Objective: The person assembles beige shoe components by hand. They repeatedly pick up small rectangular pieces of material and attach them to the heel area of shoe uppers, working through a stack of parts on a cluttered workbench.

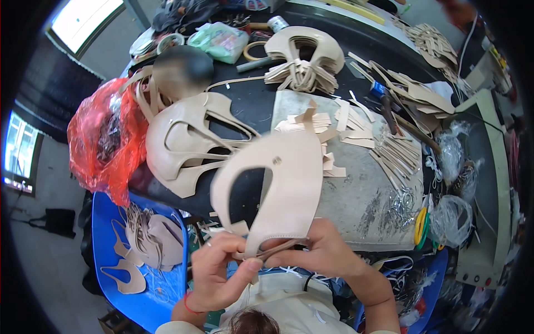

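- Far left, down beside the worktop, there's a blue tub with loose beige pieces lying in it.
- Just above that, a red plastic bag slumps at the worktop's left end, right beside a stack of beige cut-outs.
- Now the left hand: thumb and fingers pinch together, clamped on the lower left corner of the beige panel.
- And here's the panel, up in the air between person and worktop, its big oval opening on the left side. Its long axis runs up and away from the fingers, leaning slightly right; the lower edge, with its dotted line, sits right at the fingertips.
- The right hand closes on the lower right corner, so neither hand is nearer; as I judge it, everything turns on that edge between them.
- Right again, beyond the panel, a stained grey board carries narrow beige strips.
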A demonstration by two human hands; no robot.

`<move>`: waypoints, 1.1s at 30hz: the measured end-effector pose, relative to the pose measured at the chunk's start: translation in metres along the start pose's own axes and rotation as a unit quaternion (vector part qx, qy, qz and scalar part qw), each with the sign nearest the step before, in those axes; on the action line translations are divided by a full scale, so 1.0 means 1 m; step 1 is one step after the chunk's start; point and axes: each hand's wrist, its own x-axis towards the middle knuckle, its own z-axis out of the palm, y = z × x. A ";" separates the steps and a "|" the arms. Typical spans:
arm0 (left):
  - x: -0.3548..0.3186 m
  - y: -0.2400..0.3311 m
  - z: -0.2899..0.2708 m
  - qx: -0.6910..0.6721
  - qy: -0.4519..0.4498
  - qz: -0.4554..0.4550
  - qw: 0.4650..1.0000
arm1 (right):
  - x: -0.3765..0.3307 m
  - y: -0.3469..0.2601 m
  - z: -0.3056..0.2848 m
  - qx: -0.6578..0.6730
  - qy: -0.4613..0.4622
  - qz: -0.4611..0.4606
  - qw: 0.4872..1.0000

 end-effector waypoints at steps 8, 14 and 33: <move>0.221 0.010 0.058 0.234 0.008 0.147 0.961 | -0.044 0.006 -0.059 -0.017 0.233 0.082 0.969; 0.354 -0.111 0.094 0.467 0.079 0.232 0.849 | -0.064 0.015 -0.102 -0.431 0.351 -0.052 0.829; 0.044 -0.044 0.084 0.073 -0.121 0.048 0.989 | -0.038 0.005 -0.090 -0.436 0.295 -0.134 0.840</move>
